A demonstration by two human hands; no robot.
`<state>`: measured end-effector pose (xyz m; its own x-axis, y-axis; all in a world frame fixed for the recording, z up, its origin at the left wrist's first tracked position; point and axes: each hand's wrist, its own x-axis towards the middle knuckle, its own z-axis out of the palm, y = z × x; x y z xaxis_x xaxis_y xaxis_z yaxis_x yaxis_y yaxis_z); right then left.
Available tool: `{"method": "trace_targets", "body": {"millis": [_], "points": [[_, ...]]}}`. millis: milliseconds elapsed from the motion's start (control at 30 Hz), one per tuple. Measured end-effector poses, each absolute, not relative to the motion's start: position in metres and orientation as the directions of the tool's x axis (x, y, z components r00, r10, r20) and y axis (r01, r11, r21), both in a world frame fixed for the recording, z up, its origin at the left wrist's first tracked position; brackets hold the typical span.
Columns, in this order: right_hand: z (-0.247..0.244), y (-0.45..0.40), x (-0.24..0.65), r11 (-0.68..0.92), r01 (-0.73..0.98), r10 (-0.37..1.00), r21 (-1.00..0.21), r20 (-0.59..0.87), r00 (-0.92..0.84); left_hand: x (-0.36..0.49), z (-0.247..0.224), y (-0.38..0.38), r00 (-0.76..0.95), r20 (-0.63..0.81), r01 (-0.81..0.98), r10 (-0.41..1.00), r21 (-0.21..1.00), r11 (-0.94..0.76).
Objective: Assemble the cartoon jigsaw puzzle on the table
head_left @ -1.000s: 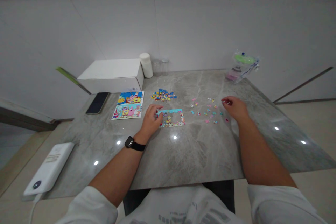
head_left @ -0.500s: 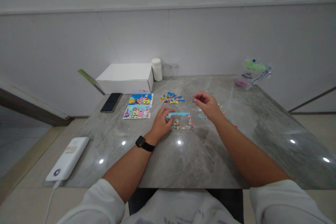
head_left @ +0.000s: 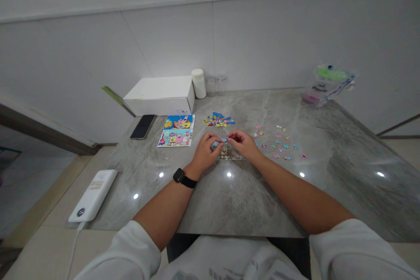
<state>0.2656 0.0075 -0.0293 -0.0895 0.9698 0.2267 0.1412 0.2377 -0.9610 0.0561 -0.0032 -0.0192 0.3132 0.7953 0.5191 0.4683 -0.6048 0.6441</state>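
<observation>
A partly filled jigsaw puzzle [head_left: 233,156] lies on the grey marble table, its upper part covered by my hands. My left hand [head_left: 208,148] is at its left side, fingers bent and closed at the upper edge. My right hand [head_left: 242,143] meets it from the right, thumb and fingertips pinched on a small puzzle piece [head_left: 229,139]. Behind them is a heap of blue and yellow pieces [head_left: 218,120]. Loose pieces [head_left: 277,142] are scattered to the right. Two picture cards, one blue [head_left: 179,122] and one light [head_left: 175,138], lie to the left.
A black phone [head_left: 142,127], a white box [head_left: 160,95], a white bottle [head_left: 198,84] and clear glasses [head_left: 221,85] stand or lie farther back. At the left edge sits a white power bank [head_left: 93,194] with a cable. A plastic bag [head_left: 328,86] is at the back right.
My right hand has moved left from above the scattered pieces to the puzzle's top edge, beside my left hand. More loose pieces show on the right. The camera view has shifted slightly.
</observation>
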Motion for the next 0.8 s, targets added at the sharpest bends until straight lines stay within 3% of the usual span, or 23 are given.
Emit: {"method": "trace_targets", "body": {"millis": [500, 633, 800], "points": [[-0.0323, 0.0076, 0.2674, 0.352, 0.366, 0.935, -0.861, 0.308, -0.177, 0.0560, -0.0251, 0.0003, 0.325, 0.490, 0.536, 0.809, 0.610, -0.584], [-0.0342, 0.0101, 0.2707, 0.388, 0.492, 0.920, -0.780, 0.363, -0.149, 0.0532, -0.0262, -0.0003, 0.301, 0.404, 0.679, 0.864, 0.545, -0.492], [-0.0355, 0.0119, 0.2721, 0.433, 0.638, 0.900, -0.637, 0.340, -0.271, 0.0529, -0.0289, -0.0035, 0.336, 0.351, 0.757, 0.874, 0.451, -0.472]]}}
